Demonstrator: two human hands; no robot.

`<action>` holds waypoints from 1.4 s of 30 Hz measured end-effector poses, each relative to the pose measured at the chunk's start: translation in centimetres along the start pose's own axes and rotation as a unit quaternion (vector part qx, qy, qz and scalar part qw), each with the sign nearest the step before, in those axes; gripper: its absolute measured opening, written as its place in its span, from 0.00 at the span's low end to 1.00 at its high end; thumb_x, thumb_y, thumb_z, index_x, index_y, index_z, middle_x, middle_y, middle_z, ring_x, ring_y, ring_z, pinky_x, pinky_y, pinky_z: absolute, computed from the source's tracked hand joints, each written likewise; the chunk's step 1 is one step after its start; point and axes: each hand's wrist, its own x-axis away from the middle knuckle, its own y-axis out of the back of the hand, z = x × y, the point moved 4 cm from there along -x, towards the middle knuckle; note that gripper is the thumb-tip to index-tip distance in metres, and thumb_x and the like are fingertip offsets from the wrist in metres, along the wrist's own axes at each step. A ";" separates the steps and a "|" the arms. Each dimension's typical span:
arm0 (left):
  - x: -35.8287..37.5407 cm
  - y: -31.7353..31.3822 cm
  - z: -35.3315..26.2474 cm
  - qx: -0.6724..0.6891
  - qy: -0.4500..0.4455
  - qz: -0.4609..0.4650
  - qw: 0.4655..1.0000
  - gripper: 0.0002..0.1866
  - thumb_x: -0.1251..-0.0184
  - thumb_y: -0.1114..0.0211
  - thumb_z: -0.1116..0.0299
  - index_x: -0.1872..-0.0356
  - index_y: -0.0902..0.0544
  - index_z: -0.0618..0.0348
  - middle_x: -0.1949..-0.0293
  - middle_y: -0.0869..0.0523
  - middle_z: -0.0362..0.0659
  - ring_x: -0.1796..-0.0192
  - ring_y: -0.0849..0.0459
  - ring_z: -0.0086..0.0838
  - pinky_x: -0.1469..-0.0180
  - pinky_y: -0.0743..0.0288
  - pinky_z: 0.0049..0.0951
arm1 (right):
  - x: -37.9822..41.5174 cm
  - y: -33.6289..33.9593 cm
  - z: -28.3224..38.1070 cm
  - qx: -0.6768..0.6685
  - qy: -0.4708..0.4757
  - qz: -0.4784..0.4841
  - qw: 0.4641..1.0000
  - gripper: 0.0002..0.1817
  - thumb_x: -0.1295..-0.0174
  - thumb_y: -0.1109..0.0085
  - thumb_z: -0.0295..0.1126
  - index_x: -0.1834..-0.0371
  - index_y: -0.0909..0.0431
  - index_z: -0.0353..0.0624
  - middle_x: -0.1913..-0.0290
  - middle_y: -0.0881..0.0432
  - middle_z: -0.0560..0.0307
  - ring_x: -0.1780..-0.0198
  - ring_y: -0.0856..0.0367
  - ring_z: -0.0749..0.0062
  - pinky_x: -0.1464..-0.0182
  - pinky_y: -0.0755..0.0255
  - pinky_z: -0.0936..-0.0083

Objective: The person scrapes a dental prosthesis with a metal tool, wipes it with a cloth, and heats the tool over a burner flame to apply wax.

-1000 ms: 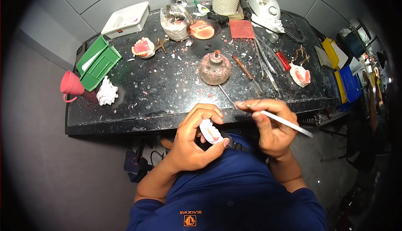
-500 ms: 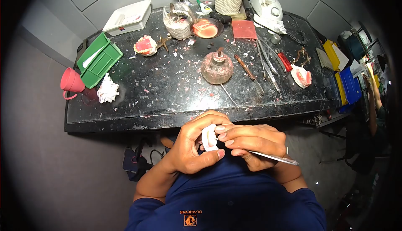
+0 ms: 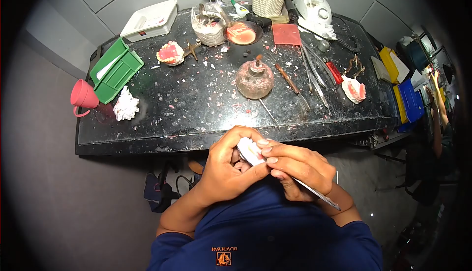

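Observation:
My left hand (image 3: pixel 226 170) is closed around a white dental cast (image 3: pixel 249 151), holding it tilted in front of my chest. A faint pinkish patch shows on the cast's upper side; my fingers hide much of the rest. In my right hand (image 3: pixel 304 167) is a slim metal dental carver (image 3: pixel 320 197), gripped like a pen. Its back end sticks out below the palm toward the lower right. The fingertips of this hand touch the cast's right side, and the working tip is hidden behind them.
Debris litters the black bench (image 3: pixel 187 118). On it are a spirit burner (image 3: pixel 254 80), a wax knife (image 3: pixel 293 86), a pink wax sheet (image 3: pixel 286 34), casts with pink wax (image 3: pixel 170 53), a green tray (image 3: pixel 118 69) and a pink cup (image 3: pixel 84 94). Another person's arm (image 3: pixel 437 96) shows at right.
The dental cast has turned in my left hand, its upper end now leaning left. The carver's back end has swung down and slightly left. Both hands keep their hold.

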 end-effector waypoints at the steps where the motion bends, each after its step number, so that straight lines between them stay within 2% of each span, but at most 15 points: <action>1: -0.1 -0.1 0.3 0.003 -0.017 -0.021 1.000 0.20 0.36 0.23 0.78 0.48 0.23 0.65 0.59 0.14 0.39 0.68 0.27 0.05 0.72 0.38 0.09 | -0.1 0.0 0.1 0.012 0.002 -0.002 1.000 0.06 0.31 0.35 0.23 0.54 0.18 0.33 0.53 0.12 0.41 0.51 0.08 0.49 0.48 0.11 0.61; 11: 0.0 0.2 0.3 -0.051 -0.061 -0.068 0.995 0.21 0.40 0.18 0.74 0.54 0.23 0.65 0.63 0.14 0.38 0.67 0.25 0.06 0.69 0.32 0.10 | 0.1 -0.2 0.0 0.030 -0.009 0.003 1.000 0.06 0.31 0.35 0.23 0.55 0.17 0.33 0.53 0.12 0.39 0.48 0.09 0.48 0.47 0.11 0.59; 14: 0.1 0.3 0.3 -0.012 -0.033 -0.047 0.998 0.22 0.41 0.18 0.75 0.53 0.24 0.66 0.61 0.14 0.40 0.64 0.21 0.09 0.65 0.25 0.12 | 0.2 -0.1 -0.1 0.023 -0.007 0.000 1.000 0.06 0.30 0.35 0.24 0.55 0.17 0.33 0.53 0.11 0.39 0.48 0.09 0.48 0.47 0.11 0.60; 16: 0.0 -0.1 0.0 0.076 -0.005 -0.019 0.997 0.24 0.43 0.17 0.77 0.51 0.24 0.66 0.58 0.15 0.42 0.58 0.17 0.15 0.58 0.18 0.18 | 0.2 0.0 -0.3 0.004 -0.023 -0.003 1.000 0.06 0.29 0.36 0.26 0.56 0.17 0.33 0.54 0.11 0.39 0.49 0.09 0.48 0.47 0.11 0.60; 17: 0.0 0.1 0.1 0.076 -0.005 -0.019 0.997 0.24 0.43 0.17 0.77 0.51 0.24 0.66 0.58 0.15 0.42 0.58 0.17 0.15 0.58 0.18 0.18 | 0.2 0.0 -0.3 0.004 -0.024 -0.003 1.000 0.06 0.29 0.36 0.26 0.56 0.17 0.33 0.54 0.11 0.39 0.49 0.09 0.48 0.47 0.11 0.60; 19: 0.1 0.3 0.4 0.103 0.018 0.016 0.994 0.26 0.44 0.18 0.79 0.50 0.25 0.66 0.56 0.16 0.43 0.52 0.15 0.20 0.50 0.15 0.25 | 0.1 0.0 -0.3 -0.008 -0.016 0.002 1.000 0.06 0.28 0.37 0.26 0.56 0.17 0.33 0.55 0.11 0.40 0.49 0.09 0.47 0.47 0.11 0.59; 26: 0.1 0.4 0.3 0.119 0.016 0.036 0.992 0.25 0.43 0.18 0.79 0.49 0.25 0.67 0.53 0.17 0.43 0.50 0.16 0.21 0.47 0.17 0.25 | 0.2 0.3 -0.4 -0.012 -0.046 -0.008 0.999 0.06 0.28 0.37 0.27 0.57 0.17 0.33 0.55 0.11 0.40 0.49 0.09 0.48 0.45 0.12 0.60; 29: 0.0 0.6 0.3 0.147 0.052 0.053 0.986 0.25 0.42 0.18 0.77 0.48 0.24 0.67 0.52 0.17 0.43 0.49 0.17 0.20 0.45 0.19 0.24 | 0.1 0.3 -0.6 -0.029 -0.042 -0.013 0.999 0.06 0.28 0.37 0.27 0.57 0.18 0.33 0.56 0.11 0.40 0.51 0.08 0.49 0.45 0.12 0.59; 31: -0.1 0.7 0.3 0.156 0.058 0.081 0.983 0.29 0.38 0.20 0.73 0.40 0.24 0.70 0.46 0.17 0.46 0.42 0.18 0.24 0.39 0.22 0.27 | 0.3 0.7 -1.0 -0.034 -0.059 -0.056 0.996 0.06 0.32 0.33 0.23 0.55 0.15 0.33 0.55 0.10 0.43 0.53 0.08 0.54 0.51 0.12 0.66; 32: -0.1 0.8 0.1 0.156 0.058 0.080 0.983 0.29 0.38 0.20 0.73 0.40 0.24 0.70 0.46 0.17 0.46 0.42 0.18 0.24 0.39 0.22 0.27 | 0.3 0.8 -0.9 -0.034 -0.059 -0.056 0.996 0.06 0.32 0.33 0.23 0.55 0.15 0.33 0.55 0.10 0.43 0.53 0.08 0.54 0.51 0.12 0.66; 34: -0.4 0.5 -0.7 0.153 0.092 0.109 0.978 0.36 0.35 0.22 0.70 0.30 0.28 0.73 0.39 0.18 0.50 0.34 0.21 0.29 0.31 0.28 0.31 | 0.2 1.0 -0.8 -0.065 -0.068 -0.044 0.995 0.06 0.31 0.33 0.24 0.56 0.15 0.33 0.56 0.10 0.43 0.53 0.08 0.54 0.52 0.12 0.67; 35: -0.4 0.5 -0.6 0.154 0.093 0.110 0.978 0.36 0.35 0.22 0.70 0.30 0.28 0.73 0.39 0.18 0.50 0.34 0.21 0.29 0.31 0.28 0.31 | -0.1 0.9 -0.7 -0.080 -0.058 -0.052 0.994 0.06 0.32 0.32 0.25 0.57 0.15 0.34 0.57 0.10 0.44 0.55 0.07 0.56 0.53 0.12 0.68; 38: 0.1 0.8 0.5 0.265 0.156 0.193 0.932 0.42 0.35 0.24 0.69 0.24 0.35 0.76 0.25 0.30 0.60 0.23 0.31 0.36 0.25 0.36 0.35 | 0.3 0.8 -0.9 -0.125 -0.061 -0.022 0.990 0.06 0.33 0.31 0.25 0.57 0.14 0.35 0.57 0.09 0.45 0.56 0.07 0.58 0.54 0.13 0.69; 40: 0.0 0.0 0.3 0.229 0.169 0.151 0.947 0.54 0.46 0.18 0.53 0.28 0.34 0.85 0.37 0.18 0.62 0.55 0.16 0.23 0.55 0.25 0.22 | 0.3 0.8 -0.7 -0.139 -0.067 -0.017 0.988 0.05 0.34 0.30 0.26 0.58 0.14 0.36 0.58 0.09 0.45 0.58 0.07 0.59 0.55 0.13 0.69; 42: 0.2 0.1 0.6 0.242 0.172 0.151 0.943 0.55 0.47 0.17 0.53 0.28 0.36 0.87 0.41 0.16 0.60 0.57 0.16 0.23 0.56 0.25 0.21 | 0.4 0.7 -0.7 -0.149 -0.086 -0.008 0.985 0.05 0.34 0.30 0.26 0.58 0.14 0.36 0.58 0.09 0.45 0.58 0.07 0.59 0.55 0.12 0.69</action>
